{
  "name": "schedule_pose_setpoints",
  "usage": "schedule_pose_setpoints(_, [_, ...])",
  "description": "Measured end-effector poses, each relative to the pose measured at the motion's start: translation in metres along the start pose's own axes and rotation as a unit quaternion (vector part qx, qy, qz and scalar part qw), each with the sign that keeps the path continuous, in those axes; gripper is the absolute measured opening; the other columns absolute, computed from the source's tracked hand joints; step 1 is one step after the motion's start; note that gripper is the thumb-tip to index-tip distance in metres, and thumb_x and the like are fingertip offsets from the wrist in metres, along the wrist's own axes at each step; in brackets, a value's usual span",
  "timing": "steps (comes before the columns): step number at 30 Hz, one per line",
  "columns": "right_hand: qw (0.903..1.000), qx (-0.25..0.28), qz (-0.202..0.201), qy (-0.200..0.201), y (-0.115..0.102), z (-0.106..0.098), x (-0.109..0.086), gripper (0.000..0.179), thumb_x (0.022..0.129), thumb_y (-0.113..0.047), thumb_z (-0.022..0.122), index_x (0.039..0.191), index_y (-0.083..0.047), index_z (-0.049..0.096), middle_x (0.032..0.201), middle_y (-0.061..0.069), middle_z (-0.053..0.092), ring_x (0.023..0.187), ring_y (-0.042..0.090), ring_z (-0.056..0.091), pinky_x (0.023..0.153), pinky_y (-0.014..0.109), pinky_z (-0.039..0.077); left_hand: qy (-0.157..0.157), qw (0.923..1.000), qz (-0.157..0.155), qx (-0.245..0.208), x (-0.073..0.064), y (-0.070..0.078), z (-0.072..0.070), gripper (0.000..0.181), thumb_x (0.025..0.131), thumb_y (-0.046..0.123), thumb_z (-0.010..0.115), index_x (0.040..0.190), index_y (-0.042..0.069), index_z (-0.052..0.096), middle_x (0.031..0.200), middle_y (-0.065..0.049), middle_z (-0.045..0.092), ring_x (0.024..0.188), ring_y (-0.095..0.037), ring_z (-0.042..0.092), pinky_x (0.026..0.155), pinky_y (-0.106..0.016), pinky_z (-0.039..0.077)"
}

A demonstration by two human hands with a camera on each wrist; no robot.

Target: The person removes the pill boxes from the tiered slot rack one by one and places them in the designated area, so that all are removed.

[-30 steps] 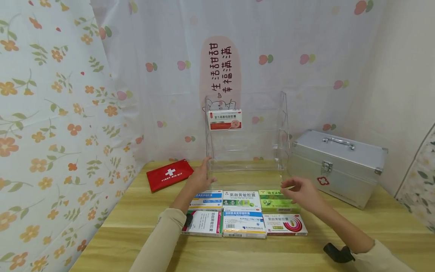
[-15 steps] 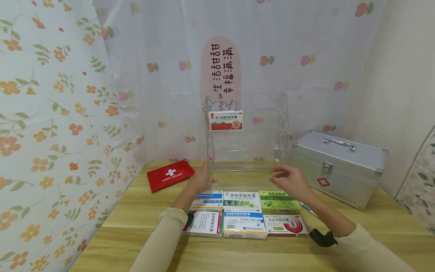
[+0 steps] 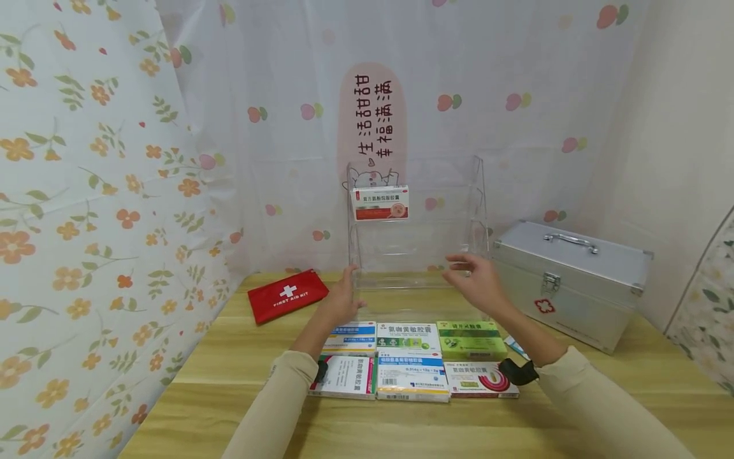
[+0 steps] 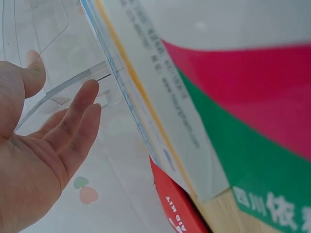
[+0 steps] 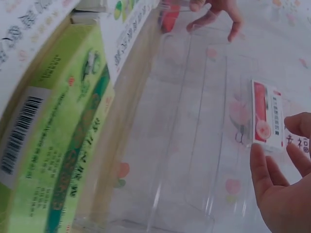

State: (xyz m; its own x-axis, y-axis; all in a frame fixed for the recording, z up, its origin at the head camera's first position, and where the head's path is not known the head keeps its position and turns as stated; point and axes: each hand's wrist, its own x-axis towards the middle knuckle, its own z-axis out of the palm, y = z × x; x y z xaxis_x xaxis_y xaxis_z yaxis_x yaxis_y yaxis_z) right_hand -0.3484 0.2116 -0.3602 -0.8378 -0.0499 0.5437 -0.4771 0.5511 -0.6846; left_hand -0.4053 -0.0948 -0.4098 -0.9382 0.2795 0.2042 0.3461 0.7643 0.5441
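Observation:
A clear tiered display rack (image 3: 413,280) stands on the table, with a red and white medicine box (image 3: 381,203) on its upper left tier. My left hand (image 3: 339,301) is at the rack's lower left side. In the left wrist view its fingers (image 4: 75,116) are relaxed and spread beside the clear panel; contact is hard to tell. My right hand (image 3: 476,280) hovers before the rack's lower right, fingers loosely bent and holding nothing. Below lie two rows of medicine boxes, among them a green box (image 3: 471,340), a white and green box (image 3: 406,338) and a blue and white box (image 3: 411,377).
A red first aid pouch (image 3: 287,296) lies to the left of the rack. At the right stands a silver metal case (image 3: 568,280) with a top handle. A printed curtain (image 3: 275,159) hangs behind the wooden table (image 3: 367,427).
My right hand has moved left and up, from beside the green box to the front of the rack's lower right. My left hand stays almost where it was.

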Motion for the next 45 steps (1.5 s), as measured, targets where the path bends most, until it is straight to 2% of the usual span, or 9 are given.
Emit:
schedule_pose_setpoints(5, [0.9999, 0.013, -0.001, 0.010, -0.005, 0.006, 0.015, 0.035, 0.091, -0.014, 0.073, 0.121, 0.000, 0.065, 0.125, 0.020, 0.063, 0.110, 0.035, 0.063, 0.077, 0.015, 0.052, -0.004, 0.9999, -0.012, -0.004, 0.001, 0.000, 0.004, 0.091, 0.088, 0.018, 0.076, 0.154, 0.025, 0.013, 0.139, -0.017, 0.053, 0.127, -0.035, 0.054, 0.098, -0.049, 0.051])
schedule_pose_setpoints(9, [0.9995, 0.029, 0.006, 0.011, -0.011, 0.010, 0.026, 0.035, 0.089, -0.013, 0.074, 0.121, 0.002, 0.065, 0.125, 0.021, 0.064, 0.112, 0.037, 0.063, 0.082, 0.030, 0.057, -0.004, 0.9998, -0.016, -0.005, 0.000, -0.001, 0.006, 0.091, 0.088, 0.018, 0.076, 0.154, 0.025, 0.013, 0.139, -0.018, 0.053, 0.126, -0.036, 0.055, 0.097, -0.050, 0.051])
schedule_pose_setpoints(12, [0.9993, 0.031, 0.017, 0.009, -0.015, 0.013, 0.034, 0.036, 0.090, -0.015, 0.074, 0.122, 0.000, 0.065, 0.127, 0.020, 0.063, 0.113, 0.036, 0.062, 0.086, 0.042, 0.057, -0.001, 0.9999, -0.017, -0.002, 0.001, -0.001, 0.005, 0.091, 0.088, 0.018, 0.076, 0.154, 0.025, 0.013, 0.139, -0.019, 0.053, 0.126, -0.036, 0.055, 0.096, -0.050, 0.051])
schedule_pose_setpoints(15, [0.9993, 0.031, 0.017, 0.010, -0.018, 0.016, 0.042, 0.035, 0.090, -0.014, 0.072, 0.122, 0.000, 0.065, 0.127, 0.020, 0.063, 0.114, 0.036, 0.062, 0.087, 0.048, 0.056, 0.001, 0.9999, -0.014, 0.002, 0.000, 0.000, 0.004, 0.090, 0.089, 0.018, 0.075, 0.154, 0.025, 0.013, 0.140, -0.019, 0.052, 0.127, -0.037, 0.054, 0.097, -0.051, 0.051])
schedule_pose_setpoints(22, [0.9998, 0.011, -0.007, 0.015, -0.018, 0.026, 0.065, 0.035, 0.091, -0.013, 0.071, 0.123, 0.000, 0.065, 0.127, 0.019, 0.063, 0.109, 0.037, 0.063, 0.086, 0.048, 0.057, -0.001, 0.9999, -0.010, 0.000, 0.000, -0.001, 0.003, 0.089, 0.089, 0.018, 0.075, 0.154, 0.024, 0.013, 0.141, -0.019, 0.051, 0.129, -0.037, 0.052, 0.100, -0.052, 0.049])
schedule_pose_setpoints(29, [0.9989, -0.017, -0.021, 0.037, -0.025, 0.031, 0.088, 0.043, 0.090, -0.015, 0.072, 0.130, -0.002, 0.062, 0.133, 0.018, 0.060, 0.115, 0.037, 0.061, 0.088, 0.049, 0.056, 0.002, 0.9999, -0.005, 0.009, 0.000, 0.000, 0.003, 0.089, 0.090, 0.019, 0.075, 0.154, 0.023, 0.014, 0.142, -0.019, 0.051, 0.128, -0.037, 0.053, 0.099, -0.052, 0.050])
schedule_pose_setpoints(37, [0.9937, -0.042, -0.082, 0.065, -0.023, 0.035, 0.113, 0.039, 0.085, -0.007, 0.075, 0.121, 0.004, 0.064, 0.130, 0.024, 0.059, 0.115, 0.040, 0.058, 0.088, 0.051, 0.055, 0.002, 0.9999, -0.006, 0.013, -0.001, 0.002, -0.001, 0.090, 0.090, 0.018, 0.074, 0.154, 0.025, 0.012, 0.141, -0.019, 0.052, 0.125, -0.036, 0.056, 0.097, -0.051, 0.051])
schedule_pose_setpoints(41, [0.9915, -0.062, -0.101, 0.055, -0.021, 0.035, 0.120, 0.038, 0.086, -0.009, 0.074, 0.120, 0.004, 0.064, 0.125, 0.021, 0.062, 0.117, 0.038, 0.058, 0.091, 0.052, 0.053, 0.003, 0.9999, -0.008, 0.015, -0.002, 0.003, -0.001, 0.090, 0.090, 0.019, 0.075, 0.154, 0.026, 0.012, 0.134, -0.018, 0.056, 0.120, -0.036, 0.059, 0.094, -0.049, 0.053])
schedule_pose_setpoints(45, [0.9932, -0.076, -0.083, 0.028, -0.021, 0.035, 0.124, 0.040, 0.089, -0.014, 0.072, 0.124, 0.002, 0.063, 0.130, 0.020, 0.061, 0.125, 0.036, 0.052, 0.097, 0.054, 0.049, -0.002, 1.0000, -0.008, 0.005, -0.003, 0.003, 0.000, 0.090, 0.090, 0.019, 0.075, 0.155, 0.024, 0.013, 0.124, -0.018, 0.059, 0.116, -0.035, 0.061, 0.092, -0.048, 0.054])
